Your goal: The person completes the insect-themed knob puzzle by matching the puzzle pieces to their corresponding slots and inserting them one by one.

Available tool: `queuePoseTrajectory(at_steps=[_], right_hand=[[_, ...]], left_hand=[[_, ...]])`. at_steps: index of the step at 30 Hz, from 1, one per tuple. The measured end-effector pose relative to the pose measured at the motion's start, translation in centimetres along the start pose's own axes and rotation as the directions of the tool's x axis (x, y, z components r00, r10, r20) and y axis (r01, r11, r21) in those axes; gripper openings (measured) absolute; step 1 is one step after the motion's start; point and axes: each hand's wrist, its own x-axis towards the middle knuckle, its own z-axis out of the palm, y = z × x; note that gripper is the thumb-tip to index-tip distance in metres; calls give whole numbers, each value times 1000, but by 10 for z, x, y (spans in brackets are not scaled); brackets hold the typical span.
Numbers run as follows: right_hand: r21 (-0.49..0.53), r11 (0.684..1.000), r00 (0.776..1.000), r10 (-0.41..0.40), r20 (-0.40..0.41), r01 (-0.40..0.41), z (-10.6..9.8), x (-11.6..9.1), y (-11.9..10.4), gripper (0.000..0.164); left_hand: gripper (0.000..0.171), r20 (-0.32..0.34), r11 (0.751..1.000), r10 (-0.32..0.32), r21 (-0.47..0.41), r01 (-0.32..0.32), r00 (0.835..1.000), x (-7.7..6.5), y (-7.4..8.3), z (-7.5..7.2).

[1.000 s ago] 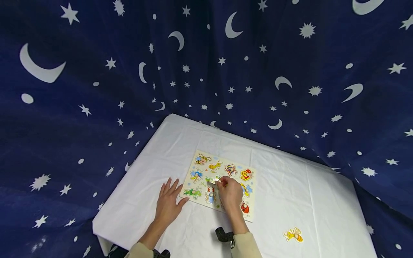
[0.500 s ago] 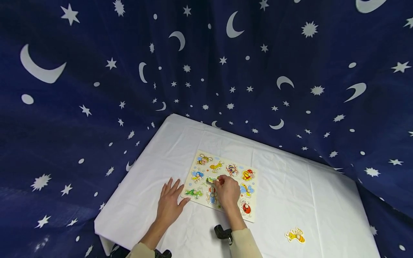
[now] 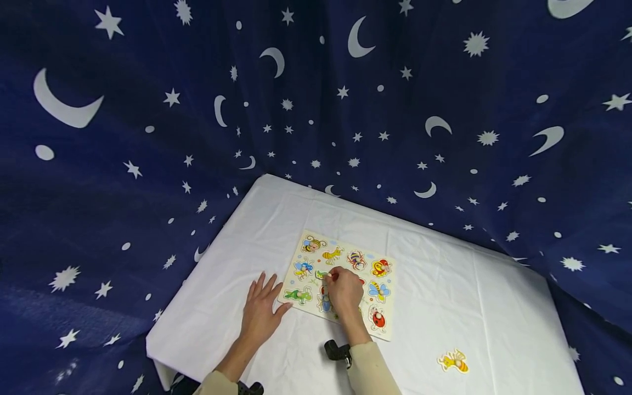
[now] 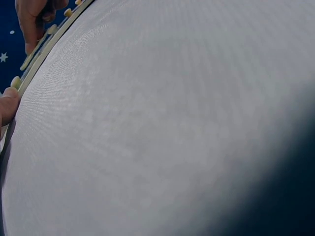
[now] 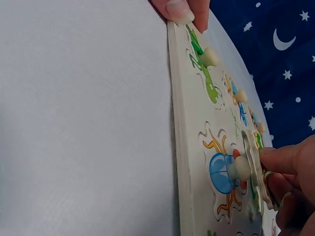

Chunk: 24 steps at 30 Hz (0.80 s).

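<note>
A wooden knob puzzle board (image 5: 194,137) printed with insects lies on the white cloth. My right hand (image 3: 345,291) is over its middle, thumb and fingers pinching a puzzle piece with a green insect (image 3: 321,275). In the right wrist view that piece (image 5: 264,179) is tilted on edge beside its recess, its picture partly covered by the fingers. My left hand (image 3: 261,312) lies flat with fingers spread on the cloth, its thumb (image 5: 179,11) at the board's near left corner. There sits a green grasshopper piece (image 3: 298,295), with a blue beetle piece (image 5: 222,173) beside it.
A yellow bee piece (image 3: 453,361) lies loose on the tablecloth (image 3: 424,307), right of the board. Several other knobbed pieces, such as a ladybird (image 3: 377,318), sit in the board. A dark blue curtain (image 3: 316,99) with moons and stars hangs behind the table.
My right hand has shifted a little left over the board, still pinching the green piece, whose angle has changed. The left hand holds its place.
</note>
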Motion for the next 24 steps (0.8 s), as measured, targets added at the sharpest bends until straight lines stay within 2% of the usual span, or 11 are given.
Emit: queuePoseTrajectory(at_steps=[10,20,24], right_hand=[[-9,1000,1000,25,11,-25,3,1,3,12],[-56,998,999,-33,9,33,3,1,4,7],[-63,994,996,-84,2,84,2,-2,5,5]], left_hand=[[61,-1,1000,-6,-14,6,1000,0,1,1],[61,8,1000,-14,-26,15,1000,0,1,2],[61,12,1000,-15,-26,16,1000,0,1,1]])
